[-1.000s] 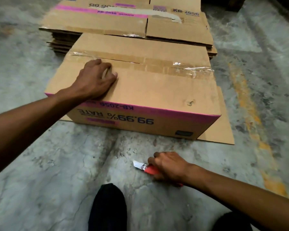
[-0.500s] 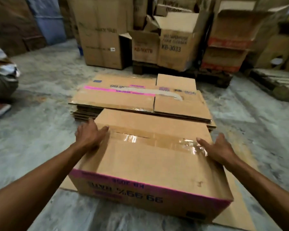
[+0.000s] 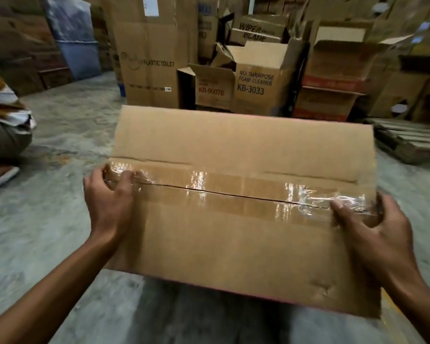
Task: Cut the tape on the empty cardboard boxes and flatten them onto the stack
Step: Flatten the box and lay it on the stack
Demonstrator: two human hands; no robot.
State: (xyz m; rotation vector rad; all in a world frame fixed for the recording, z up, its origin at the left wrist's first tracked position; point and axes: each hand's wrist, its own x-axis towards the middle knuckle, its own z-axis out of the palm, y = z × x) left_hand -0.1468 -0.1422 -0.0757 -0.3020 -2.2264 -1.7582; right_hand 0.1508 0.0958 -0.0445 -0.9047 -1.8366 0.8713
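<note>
A brown cardboard box (image 3: pixel 233 244) is lifted off the floor and tilted up, its taped face toward me. Clear tape (image 3: pixel 233 187) runs along the middle seam, and a dark slit shows along that seam. My left hand (image 3: pixel 109 204) grips the box's left edge at the tape end, fingers curled over the crinkled tape. My right hand (image 3: pixel 377 234) grips the right edge at the other tape end. The box hides the stack of flattened boxes behind it. The red knife is out of view.
Tall cardboard boxes (image 3: pixel 154 60) and open cartons (image 3: pixel 256 80) stand in a row at the back. A wooden pallet (image 3: pixel 407 142) lies at the right. A seated person (image 3: pixel 5 125) is at the left edge. The floor is grey concrete (image 3: pixel 60 219).
My right hand left the red knife on the floor and moved to the box's right edge. Both hands then lifted the box and tilted it up, and my view rose with it.
</note>
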